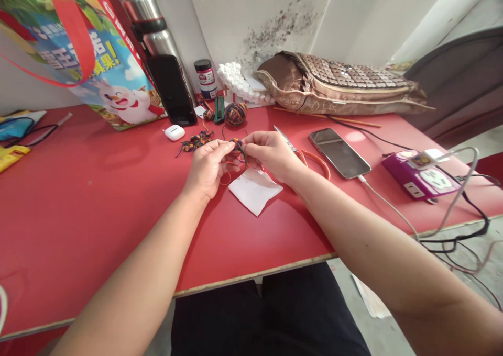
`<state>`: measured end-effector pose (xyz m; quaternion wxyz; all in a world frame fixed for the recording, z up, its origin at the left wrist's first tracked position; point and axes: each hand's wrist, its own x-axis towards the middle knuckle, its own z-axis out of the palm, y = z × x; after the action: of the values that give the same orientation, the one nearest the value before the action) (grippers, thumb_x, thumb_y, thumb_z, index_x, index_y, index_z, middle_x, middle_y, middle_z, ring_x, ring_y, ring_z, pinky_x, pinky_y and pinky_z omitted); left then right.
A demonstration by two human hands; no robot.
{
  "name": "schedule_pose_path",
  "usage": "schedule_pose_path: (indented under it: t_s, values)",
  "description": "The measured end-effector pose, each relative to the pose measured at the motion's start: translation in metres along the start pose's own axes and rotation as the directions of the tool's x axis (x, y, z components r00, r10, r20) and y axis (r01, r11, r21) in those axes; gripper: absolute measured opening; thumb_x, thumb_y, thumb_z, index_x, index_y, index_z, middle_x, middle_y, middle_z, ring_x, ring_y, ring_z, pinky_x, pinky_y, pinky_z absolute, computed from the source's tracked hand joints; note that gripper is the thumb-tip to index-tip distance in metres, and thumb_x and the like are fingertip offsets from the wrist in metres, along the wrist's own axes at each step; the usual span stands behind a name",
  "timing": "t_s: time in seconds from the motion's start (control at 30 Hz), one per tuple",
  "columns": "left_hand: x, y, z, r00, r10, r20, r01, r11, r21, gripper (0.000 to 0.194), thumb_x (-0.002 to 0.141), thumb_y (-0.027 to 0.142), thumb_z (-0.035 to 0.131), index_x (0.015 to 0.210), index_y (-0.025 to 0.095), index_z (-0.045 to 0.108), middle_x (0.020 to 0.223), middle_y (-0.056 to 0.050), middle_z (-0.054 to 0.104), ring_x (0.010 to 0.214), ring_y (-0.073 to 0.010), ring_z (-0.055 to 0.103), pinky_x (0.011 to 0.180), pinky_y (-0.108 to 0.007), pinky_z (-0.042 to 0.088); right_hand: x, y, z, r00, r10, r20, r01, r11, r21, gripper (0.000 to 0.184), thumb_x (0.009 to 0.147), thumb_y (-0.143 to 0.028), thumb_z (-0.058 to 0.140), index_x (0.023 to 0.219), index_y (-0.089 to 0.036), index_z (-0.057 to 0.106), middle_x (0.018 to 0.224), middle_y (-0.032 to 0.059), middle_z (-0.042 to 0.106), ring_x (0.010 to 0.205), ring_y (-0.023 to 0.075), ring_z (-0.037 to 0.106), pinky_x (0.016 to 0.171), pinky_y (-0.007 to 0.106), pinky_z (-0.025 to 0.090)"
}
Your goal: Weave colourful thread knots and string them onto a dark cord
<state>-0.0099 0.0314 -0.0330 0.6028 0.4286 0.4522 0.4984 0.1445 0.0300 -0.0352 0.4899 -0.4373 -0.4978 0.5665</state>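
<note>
Head: left hand point(207, 166) opposite right hand point(274, 154)

Hands point(207, 167) pinch multicoloured yarn point(236, 143) — red table point(118, 209) below.

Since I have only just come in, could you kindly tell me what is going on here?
A person is working over a red table with both bare hands. The left hand holds a small multicoloured yarn piece, and the right hand pinches at its edge, where a dark strand loops down. A yarn ball sits behind the hands, white paper lies in front, and orange-handled scissors lie by the right hand.
</note>
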Motion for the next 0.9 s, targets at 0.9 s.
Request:
schedule_pose_path:
  t_s: [0.9]
  values:
    - [0.006, 0.001, -0.008, 0.992, -0.05, 0.118, 0.054, 0.998, -0.039, 0.022, 0.06, 0.021, 0.085, 0.075, 0.015, 0.069, 0.066, 0.0, 0.066, 0.051, -0.0094, 0.055, 0.05, -0.025, 0.052, 0.003, 0.001, -0.005, 0.97, 0.224, 0.091, -0.241, 0.933, 0.266, 0.024, 0.082, -0.015, 0.069, 0.063, -0.018, 0.054, 0.056, -0.0032, 0.053, 0.04, 0.0036, 0.032, 0.037, 0.019, 0.021]
